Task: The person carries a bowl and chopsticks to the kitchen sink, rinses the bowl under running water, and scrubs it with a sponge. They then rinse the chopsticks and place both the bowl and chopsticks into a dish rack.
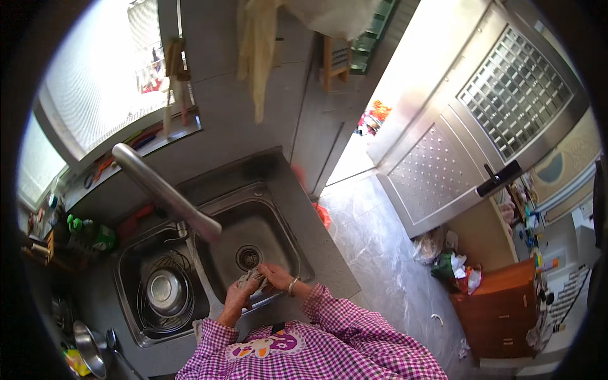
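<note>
Both of my hands are together over the front edge of the right sink basin [231,218]. Between them is a crumpled greyish cloth [252,278], partly hidden by the fingers. My left hand [239,296] is closed on its left side. My right hand [277,277], with a bangle at the wrist, grips it from the right. Just beyond the hands lies the round drain [248,258]. The curved metal faucet [166,190] reaches over the basin from the back left.
In the left basin an upturned metal bowl [166,291] sits in a wire rack [185,310]. A green bottle [101,237] stands at the left. Another metal bowl [88,348] and a ladle [120,351] lie on the near-left counter. A metal door [437,164] stands ajar at the right.
</note>
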Available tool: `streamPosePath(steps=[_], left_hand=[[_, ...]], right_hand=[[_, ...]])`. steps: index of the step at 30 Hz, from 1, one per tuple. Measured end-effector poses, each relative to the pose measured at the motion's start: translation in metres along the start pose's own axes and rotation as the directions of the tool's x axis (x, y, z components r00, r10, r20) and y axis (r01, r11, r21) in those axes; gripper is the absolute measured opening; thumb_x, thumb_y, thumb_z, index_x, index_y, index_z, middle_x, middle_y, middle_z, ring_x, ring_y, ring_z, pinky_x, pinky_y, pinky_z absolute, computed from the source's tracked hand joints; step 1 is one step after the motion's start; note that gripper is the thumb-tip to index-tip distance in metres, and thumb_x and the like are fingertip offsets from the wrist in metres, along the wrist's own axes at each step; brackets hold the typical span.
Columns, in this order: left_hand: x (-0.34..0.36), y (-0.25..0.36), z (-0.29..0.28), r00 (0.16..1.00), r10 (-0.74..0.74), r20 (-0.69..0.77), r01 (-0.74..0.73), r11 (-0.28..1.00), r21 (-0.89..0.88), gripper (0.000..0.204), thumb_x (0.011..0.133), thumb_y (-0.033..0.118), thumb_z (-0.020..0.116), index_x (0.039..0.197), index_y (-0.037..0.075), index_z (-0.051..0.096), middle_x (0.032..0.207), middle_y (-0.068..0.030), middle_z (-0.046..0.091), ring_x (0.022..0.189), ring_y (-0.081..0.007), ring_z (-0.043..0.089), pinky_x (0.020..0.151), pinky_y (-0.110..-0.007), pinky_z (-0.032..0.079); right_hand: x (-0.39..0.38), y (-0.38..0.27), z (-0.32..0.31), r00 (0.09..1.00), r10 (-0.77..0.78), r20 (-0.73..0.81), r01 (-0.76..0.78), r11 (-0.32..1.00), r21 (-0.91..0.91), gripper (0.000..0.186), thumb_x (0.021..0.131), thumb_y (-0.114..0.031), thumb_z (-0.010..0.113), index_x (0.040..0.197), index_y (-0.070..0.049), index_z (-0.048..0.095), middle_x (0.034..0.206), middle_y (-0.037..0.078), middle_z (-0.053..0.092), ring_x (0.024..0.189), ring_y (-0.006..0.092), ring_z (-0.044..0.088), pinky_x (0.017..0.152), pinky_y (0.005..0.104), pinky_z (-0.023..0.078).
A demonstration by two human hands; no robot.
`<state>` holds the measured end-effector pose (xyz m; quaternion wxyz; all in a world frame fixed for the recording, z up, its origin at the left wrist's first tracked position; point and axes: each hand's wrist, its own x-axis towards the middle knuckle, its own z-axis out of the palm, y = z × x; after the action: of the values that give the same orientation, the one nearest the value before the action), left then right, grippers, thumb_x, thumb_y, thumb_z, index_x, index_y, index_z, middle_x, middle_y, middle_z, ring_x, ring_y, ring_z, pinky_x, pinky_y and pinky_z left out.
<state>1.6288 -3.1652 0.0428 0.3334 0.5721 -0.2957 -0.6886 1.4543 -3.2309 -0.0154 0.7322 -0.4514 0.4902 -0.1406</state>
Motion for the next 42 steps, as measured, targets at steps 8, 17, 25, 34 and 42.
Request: streamPosePath(steps=[8, 17, 25, 34, 42], left_hand=[[-0.001, -0.009, 0.009, 1.0, 0.016, -0.017, -0.02, 0.949, -0.314, 0.03, 0.088, 0.035, 0.052, 0.103, 0.009, 0.057, 0.089, -0.0035, 0.06, 0.072, -0.0133, 0.058, 0.046, -0.029, 0.048], [-0.002, 0.0, -0.031, 0.588, 0.809, -0.009, -0.701, 0.515, 0.494, 0.015, 0.089, 0.013, 0.056, 0.094, 0.0, 0.059, 0.097, -0.0033, 0.059, 0.089, -0.0108, 0.054, 0.073, -0.025, 0.045], [-0.04, 0.058, -0.003, 0.758, 0.629, 0.171, -0.65, 0.752, 0.113, 0.008, 0.088, 0.004, 0.056, 0.094, 0.0, 0.06, 0.081, 0.0001, 0.057, 0.075, -0.0066, 0.052, 0.065, -0.021, 0.043], [-0.05, 0.114, 0.061, 0.643, 0.718, 0.266, -0.748, 0.663, 0.02, 0.014, 0.086, 0.0, 0.054, 0.1, 0.0, 0.057, 0.08, -0.0001, 0.058, 0.074, -0.0053, 0.052, 0.064, -0.02, 0.043], [-0.027, 0.143, 0.157, 0.442, 0.852, 0.282, -0.885, 0.465, -0.017, 0.023, 0.082, -0.009, 0.047, 0.102, 0.001, 0.054, 0.081, -0.0006, 0.053, 0.071, -0.0041, 0.045, 0.061, -0.018, 0.038]], right_hand=[[-0.056, -0.005, 0.005, 0.955, -0.271, -0.121, 0.288, 0.945, 0.154, 0.034, 0.09, -0.027, 0.058, 0.114, -0.003, 0.056, 0.101, 0.007, 0.061, 0.091, 0.0123, 0.057, 0.078, 0.0252, 0.047], [-0.078, -0.006, 0.05, 0.687, -0.625, -0.371, 0.508, 0.778, -0.369, 0.02, 0.087, -0.007, 0.056, 0.106, -0.003, 0.06, 0.101, 0.004, 0.061, 0.095, 0.0137, 0.057, 0.084, 0.027, 0.046], [-0.11, -0.009, 0.075, 0.765, -0.541, -0.35, 0.375, 0.815, -0.442, 0.028, 0.083, -0.011, 0.062, 0.109, -0.005, 0.056, 0.098, 0.011, 0.063, 0.09, 0.0181, 0.061, 0.077, 0.0309, 0.049], [-0.151, -0.009, 0.034, 0.611, -0.467, -0.639, 0.56, 0.825, -0.068, 0.021, 0.086, -0.004, 0.057, 0.108, -0.005, 0.058, 0.093, 0.004, 0.062, 0.087, 0.0119, 0.058, 0.076, 0.0265, 0.048], [-0.17, -0.069, -0.048, 0.15, -0.75, -0.645, 0.534, 0.61, -0.586, 0.014, 0.087, 0.0, 0.055, 0.101, 0.0, 0.057, 0.088, 0.005, 0.062, 0.079, 0.0119, 0.06, 0.071, 0.026, 0.05]])
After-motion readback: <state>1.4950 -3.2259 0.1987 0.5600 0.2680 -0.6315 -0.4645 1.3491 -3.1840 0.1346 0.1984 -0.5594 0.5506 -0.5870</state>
